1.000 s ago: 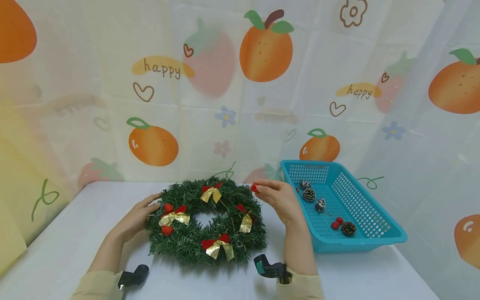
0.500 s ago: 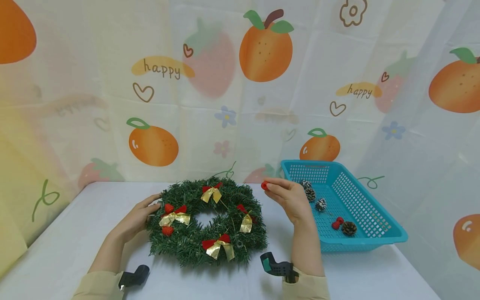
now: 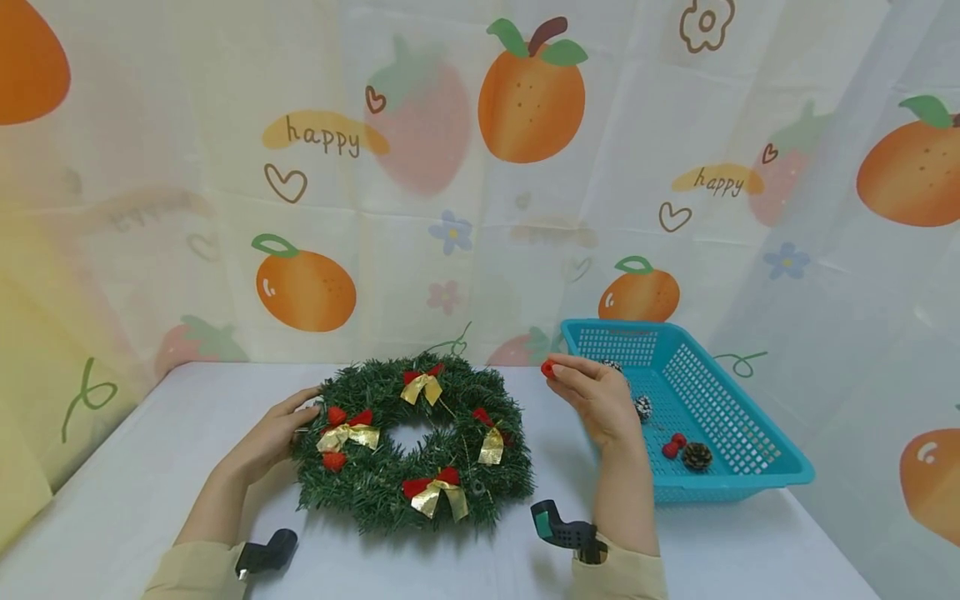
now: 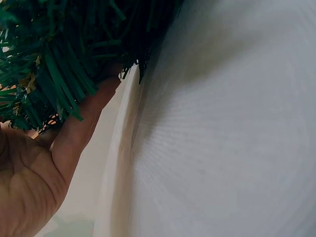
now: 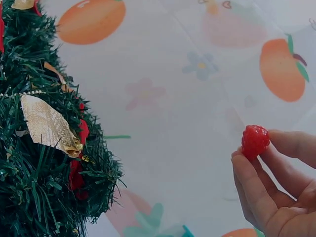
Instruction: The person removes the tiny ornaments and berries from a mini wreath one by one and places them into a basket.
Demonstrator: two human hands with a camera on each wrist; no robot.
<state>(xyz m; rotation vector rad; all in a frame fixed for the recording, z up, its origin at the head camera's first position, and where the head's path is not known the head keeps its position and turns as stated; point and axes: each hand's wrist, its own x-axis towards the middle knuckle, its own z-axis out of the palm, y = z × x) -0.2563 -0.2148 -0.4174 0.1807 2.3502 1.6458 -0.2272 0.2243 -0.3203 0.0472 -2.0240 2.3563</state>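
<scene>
Here, in the head view, your right hand (image 3: 600, 400) pinches a small red berry (image 3: 548, 369) between thumb and fingertips, lifted above the table (image 3: 135, 467) in the gap between the wreath (image 3: 412, 442) and the near-left corner of the blue basket (image 3: 750, 467). The berry is roundish, so it shows no clear long axis from here; it sits at the fingertips on the side facing the wreath. Your left hand (image 3: 273, 437) rests with relaxed fingers against the wreath's left edge, gripping nothing that you can make out. The wreath lies flat, and bare table stretches to its left and in front of it, while the basket, holding pinecones (image 3: 697, 455), stands just to the right of your right hand. The left wrist view adds only the fingers (image 4: 84, 128) tucked under green needles at the wreath's rim, with white tabletop beside them; the berry and basket do not appear. The right wrist view shows what the head view cannot: the berry's bumpy, raspberry-like surface (image 5: 255, 140), standing slightly taller than wide, well apart from the wreath's gold ribbon (image 5: 47, 126).
</scene>
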